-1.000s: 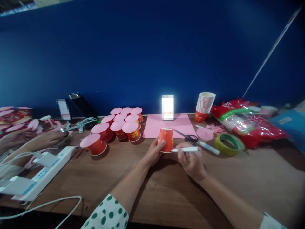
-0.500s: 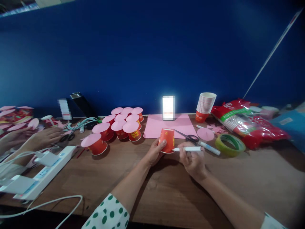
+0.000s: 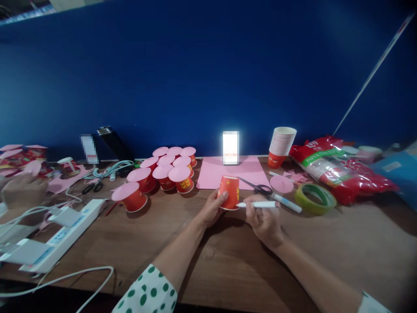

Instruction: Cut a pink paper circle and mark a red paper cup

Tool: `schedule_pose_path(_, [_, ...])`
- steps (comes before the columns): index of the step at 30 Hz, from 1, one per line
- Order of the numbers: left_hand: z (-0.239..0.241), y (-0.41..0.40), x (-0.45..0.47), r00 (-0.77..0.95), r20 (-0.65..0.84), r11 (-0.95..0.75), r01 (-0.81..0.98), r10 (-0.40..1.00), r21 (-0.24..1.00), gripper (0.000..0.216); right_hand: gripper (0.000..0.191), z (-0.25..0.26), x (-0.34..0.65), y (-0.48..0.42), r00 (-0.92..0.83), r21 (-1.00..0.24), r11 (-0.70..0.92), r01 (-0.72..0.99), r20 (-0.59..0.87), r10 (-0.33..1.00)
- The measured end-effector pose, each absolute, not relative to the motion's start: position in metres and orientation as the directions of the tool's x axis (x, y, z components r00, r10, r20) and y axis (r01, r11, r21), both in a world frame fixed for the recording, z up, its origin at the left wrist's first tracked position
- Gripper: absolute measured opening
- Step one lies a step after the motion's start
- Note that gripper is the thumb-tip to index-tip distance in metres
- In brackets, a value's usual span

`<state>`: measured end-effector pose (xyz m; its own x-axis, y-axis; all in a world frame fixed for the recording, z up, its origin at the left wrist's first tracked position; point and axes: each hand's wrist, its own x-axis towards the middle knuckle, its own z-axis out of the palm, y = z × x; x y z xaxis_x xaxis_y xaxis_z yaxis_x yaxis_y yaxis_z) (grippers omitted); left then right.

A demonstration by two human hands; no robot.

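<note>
My left hand (image 3: 211,208) is closed around a red paper cup (image 3: 229,191), which stands mouth down over the wooden table with its rim at the bottom. In my right hand (image 3: 264,219) is a white marker (image 3: 259,204), held level, its tip at the lower right side of the cup near the rim. Behind the cup lies a pink paper sheet (image 3: 215,174). Black-handled scissors (image 3: 260,189) rest partly on the sheet's right edge. Beyond my right hand are a second marker (image 3: 286,202) and a pink paper disc (image 3: 281,184).
Several upturned red cups topped with pink discs (image 3: 165,170) stand to the left. At right are stacked paper cups (image 3: 282,145), a tape roll (image 3: 315,198) and a red cup bag (image 3: 339,167). A power strip (image 3: 61,237) with cables lies near a co-worker's hand (image 3: 24,190).
My hands, the cup and the marker stay nearly where they were. At the far left, the co-worker's hands have drawn back to the left, uncovering pink paper on the table.
</note>
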<state>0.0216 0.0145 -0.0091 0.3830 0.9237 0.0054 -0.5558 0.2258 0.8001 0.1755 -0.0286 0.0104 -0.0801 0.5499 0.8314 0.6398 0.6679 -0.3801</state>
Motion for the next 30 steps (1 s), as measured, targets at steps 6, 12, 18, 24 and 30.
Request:
schedule_pose_path(6, [-0.0076, 0.0136, 0.0212, 0.387, -0.006, 0.237, -0.553, 0.922, 0.799, 0.034, 0.013, 0.0126, 0.1745, -0.0302, -0.069, -0.389, 0.639, 0.664, 0.819, 0.570])
schedule_pose_path(12, [-0.0105, 0.0147, 0.0209, 0.382, 0.002, 0.230, -0.562, 0.924, 0.795, 0.031, 0.013, 0.0140, 0.1738, -0.0301, -0.054, -0.389, 0.651, 0.652, 0.833, 0.551])
schedule_pose_path(18, [-0.0109, 0.0146, 0.0209, 0.387, 0.010, 0.226, -0.561, 0.922, 0.796, 0.034, 0.015, 0.0152, 0.1743, -0.0313, -0.077, -0.407, 0.633, 0.658, 0.800, 0.595])
schedule_pose_path(24, [-0.0089, 0.0132, 0.0218, 0.345, 0.028, 0.182, -0.560, 0.938, 0.808, 0.028, 0.014, 0.0149, 0.1751, -0.0317, -0.128, -0.389, 0.645, 0.658, 0.786, 0.605])
schedule_pose_path(30, [-0.0062, 0.0122, 0.0226, 0.335, -0.012, 0.205, -0.546, 0.942, 0.812, 0.030, 0.014, 0.0143, 0.1744, -0.0318, -0.125, -0.386, 0.637, 0.667, 0.785, 0.607])
